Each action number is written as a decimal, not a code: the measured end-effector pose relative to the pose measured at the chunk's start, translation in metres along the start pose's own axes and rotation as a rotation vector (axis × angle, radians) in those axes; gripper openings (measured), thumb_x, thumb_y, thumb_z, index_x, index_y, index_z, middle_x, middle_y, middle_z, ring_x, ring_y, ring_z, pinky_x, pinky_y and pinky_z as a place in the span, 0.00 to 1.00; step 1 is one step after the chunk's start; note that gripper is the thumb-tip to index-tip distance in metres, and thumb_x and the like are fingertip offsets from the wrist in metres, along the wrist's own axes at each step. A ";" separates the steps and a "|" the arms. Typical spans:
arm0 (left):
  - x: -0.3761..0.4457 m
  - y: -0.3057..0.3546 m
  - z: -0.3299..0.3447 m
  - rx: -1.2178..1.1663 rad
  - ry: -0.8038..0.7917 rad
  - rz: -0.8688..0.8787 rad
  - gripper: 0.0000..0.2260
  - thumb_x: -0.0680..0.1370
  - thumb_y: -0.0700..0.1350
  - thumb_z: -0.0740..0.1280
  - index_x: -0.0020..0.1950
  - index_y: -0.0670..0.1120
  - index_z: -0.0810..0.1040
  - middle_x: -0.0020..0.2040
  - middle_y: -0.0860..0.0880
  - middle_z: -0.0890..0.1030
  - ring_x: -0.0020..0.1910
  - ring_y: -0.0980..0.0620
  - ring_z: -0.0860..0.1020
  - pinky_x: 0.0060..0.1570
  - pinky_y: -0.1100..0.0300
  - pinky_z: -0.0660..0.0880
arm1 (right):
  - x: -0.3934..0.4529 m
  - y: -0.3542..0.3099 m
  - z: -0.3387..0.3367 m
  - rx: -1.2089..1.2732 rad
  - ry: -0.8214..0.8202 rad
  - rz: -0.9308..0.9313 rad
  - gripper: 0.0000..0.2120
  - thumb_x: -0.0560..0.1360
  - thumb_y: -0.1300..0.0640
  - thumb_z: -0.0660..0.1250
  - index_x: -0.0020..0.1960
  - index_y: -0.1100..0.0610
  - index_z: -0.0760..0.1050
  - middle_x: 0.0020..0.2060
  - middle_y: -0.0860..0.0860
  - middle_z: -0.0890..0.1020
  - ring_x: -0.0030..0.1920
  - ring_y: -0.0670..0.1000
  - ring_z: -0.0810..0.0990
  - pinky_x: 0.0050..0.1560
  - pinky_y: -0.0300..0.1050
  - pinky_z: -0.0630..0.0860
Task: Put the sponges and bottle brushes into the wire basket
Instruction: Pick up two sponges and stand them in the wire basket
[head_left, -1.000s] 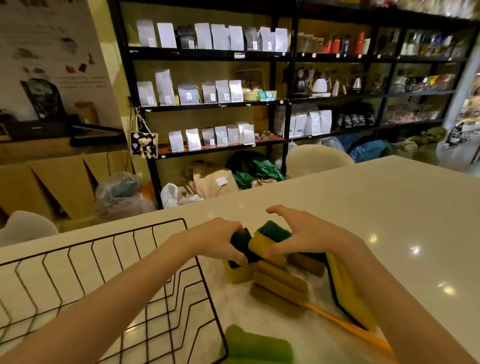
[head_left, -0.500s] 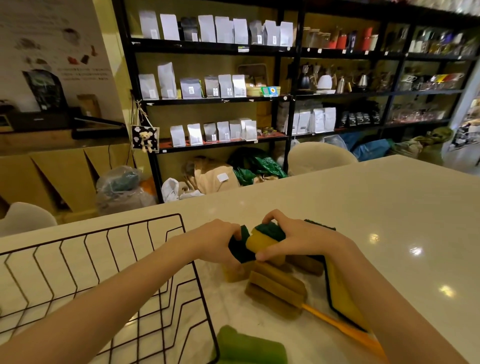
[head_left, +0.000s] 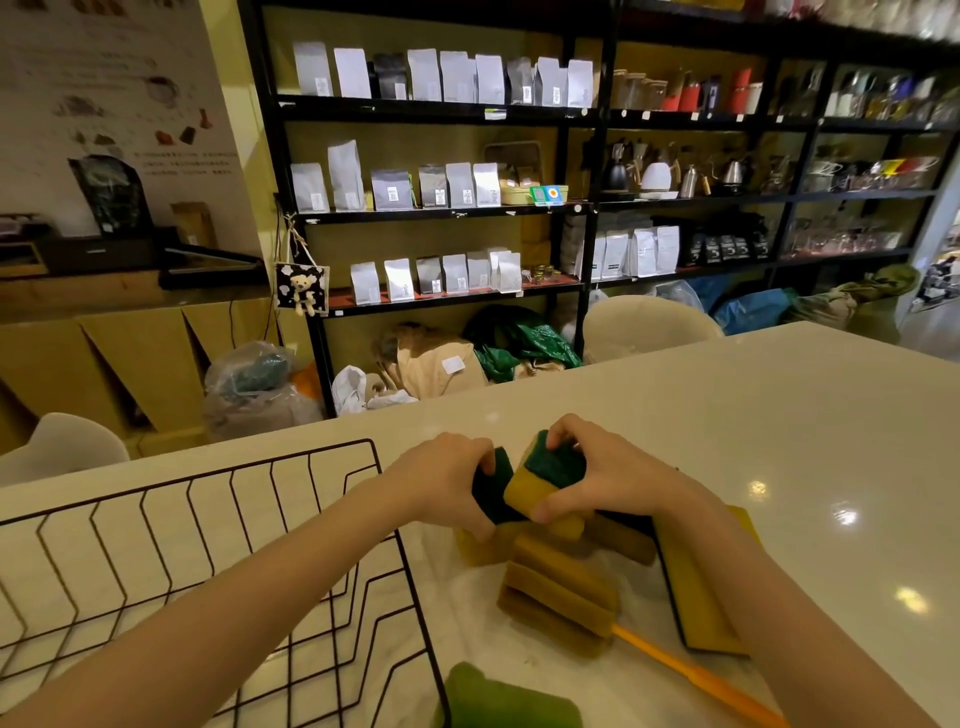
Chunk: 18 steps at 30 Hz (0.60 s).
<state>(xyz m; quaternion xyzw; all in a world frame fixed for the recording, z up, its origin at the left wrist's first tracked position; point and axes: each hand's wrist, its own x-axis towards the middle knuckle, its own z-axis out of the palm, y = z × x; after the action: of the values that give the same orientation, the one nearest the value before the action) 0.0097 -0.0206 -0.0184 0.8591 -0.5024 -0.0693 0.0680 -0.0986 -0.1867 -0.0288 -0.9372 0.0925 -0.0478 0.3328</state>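
My left hand (head_left: 445, 480) grips a dark green and yellow sponge (head_left: 491, 493). My right hand (head_left: 597, 475) holds a second yellow sponge with a green scouring top (head_left: 540, 480), tilted and raised just above the pile. Both sponges touch each other. Below them lies a bottle brush with a ribbed brown sponge head (head_left: 558, 592) and an orange handle (head_left: 696, 675). A large flat yellow sponge (head_left: 696, 587) lies under my right forearm. A green sponge head (head_left: 509, 701) sits at the bottom edge. The black wire basket (head_left: 218, 519) stands to the left, with nothing visible inside.
The white table (head_left: 779, 426) stretches away to the right. Two pale chair backs (head_left: 649, 322) (head_left: 67, 447) stand beyond the table's far edge. Black shelving with bags and kettles (head_left: 441, 208) fills the wall behind.
Both hands have closed on the two sponges and lifted them slightly off the pile. The camera has tilted a little.
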 end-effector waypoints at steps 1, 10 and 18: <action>-0.003 0.000 -0.007 0.005 0.042 0.006 0.25 0.64 0.50 0.74 0.57 0.47 0.70 0.53 0.47 0.75 0.49 0.48 0.73 0.48 0.51 0.77 | -0.002 -0.004 -0.004 0.017 0.043 -0.020 0.30 0.58 0.44 0.77 0.53 0.49 0.66 0.51 0.49 0.73 0.49 0.50 0.73 0.45 0.45 0.74; -0.063 -0.012 -0.075 -0.014 0.290 0.104 0.25 0.65 0.49 0.75 0.59 0.49 0.71 0.60 0.50 0.71 0.58 0.52 0.70 0.54 0.58 0.76 | -0.022 -0.066 -0.009 0.107 0.314 -0.317 0.29 0.55 0.44 0.78 0.50 0.43 0.68 0.53 0.40 0.71 0.55 0.39 0.70 0.47 0.29 0.72; -0.145 -0.063 -0.103 0.007 0.340 -0.029 0.25 0.65 0.47 0.75 0.60 0.50 0.71 0.63 0.51 0.70 0.61 0.54 0.69 0.56 0.62 0.74 | -0.006 -0.150 0.020 0.090 0.226 -0.545 0.28 0.55 0.48 0.79 0.48 0.40 0.67 0.56 0.40 0.68 0.58 0.41 0.69 0.51 0.30 0.72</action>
<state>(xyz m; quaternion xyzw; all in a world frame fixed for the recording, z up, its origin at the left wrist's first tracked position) 0.0119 0.1416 0.0780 0.8659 -0.4714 0.0778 0.1483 -0.0806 -0.0593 0.0506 -0.9006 -0.1285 -0.2437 0.3362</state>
